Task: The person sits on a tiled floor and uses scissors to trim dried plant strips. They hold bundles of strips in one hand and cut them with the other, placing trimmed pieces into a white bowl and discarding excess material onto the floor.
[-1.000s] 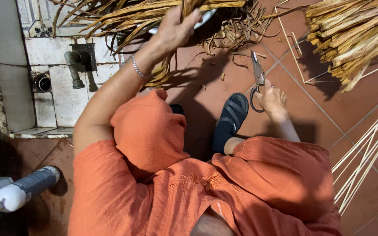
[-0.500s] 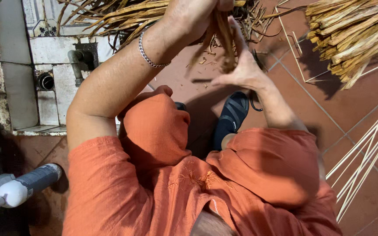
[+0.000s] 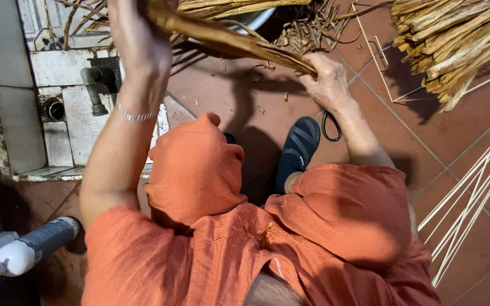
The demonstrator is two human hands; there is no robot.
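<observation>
Left hand (image 3: 137, 34): raised at the frame's upper left, fist clenched round the upper end of the strip bundle (image 3: 228, 39).
Basin (image 3: 256, 20): pale rim only, under heaped dry strips; contents otherwise hidden.
Strip bundle: slants down to the right, between both hands.
Right hand (image 3: 327, 82): closed on the bundle's lower end, above the dark sandal (image 3: 297, 148).
Stalk pile (image 3: 455, 45): on the tiles, far right.
</observation>
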